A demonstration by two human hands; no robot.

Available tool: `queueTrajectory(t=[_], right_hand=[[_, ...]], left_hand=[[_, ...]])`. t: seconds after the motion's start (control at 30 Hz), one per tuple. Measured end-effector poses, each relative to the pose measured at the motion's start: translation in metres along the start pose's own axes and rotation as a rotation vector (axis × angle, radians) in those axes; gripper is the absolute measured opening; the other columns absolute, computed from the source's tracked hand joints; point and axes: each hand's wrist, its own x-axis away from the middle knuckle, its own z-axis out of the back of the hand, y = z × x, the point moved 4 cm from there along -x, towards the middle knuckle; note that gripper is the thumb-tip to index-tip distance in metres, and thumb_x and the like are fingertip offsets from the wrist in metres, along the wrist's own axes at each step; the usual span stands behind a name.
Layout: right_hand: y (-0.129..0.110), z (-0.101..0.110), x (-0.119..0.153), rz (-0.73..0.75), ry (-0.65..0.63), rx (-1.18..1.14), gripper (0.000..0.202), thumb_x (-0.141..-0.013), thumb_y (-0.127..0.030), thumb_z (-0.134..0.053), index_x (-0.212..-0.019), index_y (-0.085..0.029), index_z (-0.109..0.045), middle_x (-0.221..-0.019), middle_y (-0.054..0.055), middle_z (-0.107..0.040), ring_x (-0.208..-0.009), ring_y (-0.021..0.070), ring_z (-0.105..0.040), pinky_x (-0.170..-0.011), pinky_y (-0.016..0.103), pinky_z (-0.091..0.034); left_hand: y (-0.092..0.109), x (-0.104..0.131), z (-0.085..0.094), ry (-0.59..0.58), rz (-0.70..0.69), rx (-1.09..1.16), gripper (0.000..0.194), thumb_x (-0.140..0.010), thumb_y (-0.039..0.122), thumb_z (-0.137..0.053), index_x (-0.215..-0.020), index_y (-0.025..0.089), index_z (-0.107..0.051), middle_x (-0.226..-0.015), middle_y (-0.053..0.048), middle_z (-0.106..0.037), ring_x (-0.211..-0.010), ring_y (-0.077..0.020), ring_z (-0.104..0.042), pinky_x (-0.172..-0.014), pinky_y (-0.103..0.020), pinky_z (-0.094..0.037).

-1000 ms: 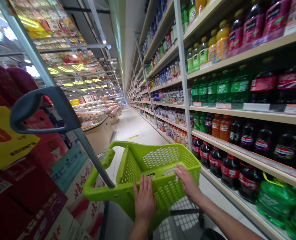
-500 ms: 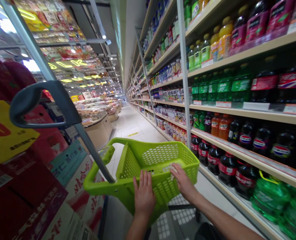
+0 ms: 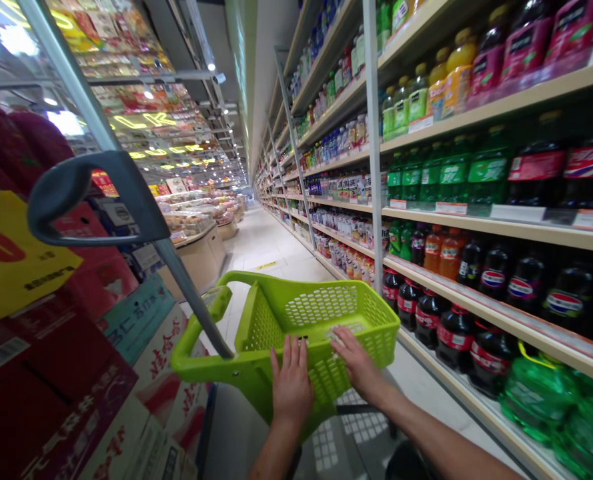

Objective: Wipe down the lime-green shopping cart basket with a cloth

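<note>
A lime-green shopping cart basket [image 3: 321, 303] with perforated walls fills the lower middle of the view. My left hand [image 3: 292, 380] lies flat on the near side of its rim, fingers together and stretched forward. To its right, my right hand [image 3: 355, 360] rests at the same rim, its fingers around a small crumpled whitish cloth or tissue [image 3: 335, 341]. The basket's inside shows no goods, only its floor and a divider. A grey pole with a dark looped handle [image 3: 96, 200] rises at the cart's left end.
Shelves of bottled drinks [image 3: 476, 220] run along the right side. Stacked drink cartons [image 3: 151, 353] and a yellow price sign [image 3: 16, 257] stand close on the left. Ahead are an aisle floor [image 3: 261, 240] and a food display counter [image 3: 196, 257].
My right hand, with the whitish piece, has slid slightly left along the rim. The handle and cartons sit a little further right in view. My left hand stays on the rim.
</note>
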Motion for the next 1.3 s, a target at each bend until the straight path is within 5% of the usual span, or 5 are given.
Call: queueTrajectory(t=[0.3,0.6,0.93,1.2,1.3], right_hand=[[0.103,0.087,0.016,-0.280,0.169,0.204,0.024,-0.067,-0.011,-0.041,-0.072,-0.019,-0.063,-0.115,0.011,-0.055,-0.109,0.0247,-0.049,-0.093,0.046,-0.039],[0.068,0.037,-0.002,-0.239,0.145,0.126,0.034,-0.073,-0.027,-0.051,-0.106,-0.016,-0.056,-0.111,0.012,-0.058,-0.106,0.0246,-0.051,-0.092,0.044,-0.041],[0.146,0.076,0.016,-0.383,0.093,0.224,0.040,-0.068,-0.010,-0.043,-0.100,-0.018,-0.063,-0.109,0.010,-0.061,-0.108,0.0241,-0.052,-0.095,0.046,-0.040],[0.022,0.000,-0.013,-0.029,-0.090,-0.031,0.064,-0.061,0.003,-0.035,-0.118,-0.020,-0.053,-0.125,0.009,-0.051,-0.120,0.0197,-0.042,-0.098,0.044,-0.037],[0.033,0.009,-0.008,-0.005,-0.092,0.033,0.066,-0.061,0.005,-0.035,-0.118,-0.021,-0.053,-0.123,0.008,-0.053,-0.120,0.0192,-0.042,-0.098,0.044,-0.038]], left_hand=[[-0.002,0.002,-0.004,-0.010,-0.009,0.003,0.064,-0.069,0.025,-0.046,-0.131,0.015,-0.036,-0.139,-0.008,-0.036,-0.131,-0.0276,-0.021,-0.105,-0.055,-0.011],[0.000,0.000,-0.001,-0.060,0.007,-0.002,0.063,-0.070,0.027,-0.045,-0.131,0.014,-0.036,-0.139,-0.008,-0.036,-0.130,-0.0293,-0.021,-0.105,-0.055,-0.012],[0.000,-0.001,-0.005,-0.015,0.012,-0.002,0.062,-0.069,0.025,-0.045,-0.130,0.015,-0.039,-0.137,-0.008,-0.039,-0.130,-0.0281,-0.022,-0.106,-0.054,-0.009],[-0.001,0.000,-0.002,-0.030,0.034,0.013,0.058,-0.071,0.025,-0.044,-0.128,0.015,-0.041,-0.136,-0.008,-0.041,-0.129,-0.0280,-0.025,-0.106,-0.054,-0.010],[-0.004,0.002,-0.001,-0.033,0.023,0.003,0.060,-0.070,0.024,-0.045,-0.129,0.015,-0.040,-0.136,-0.009,-0.040,-0.129,-0.0288,-0.025,-0.106,-0.054,-0.011]])
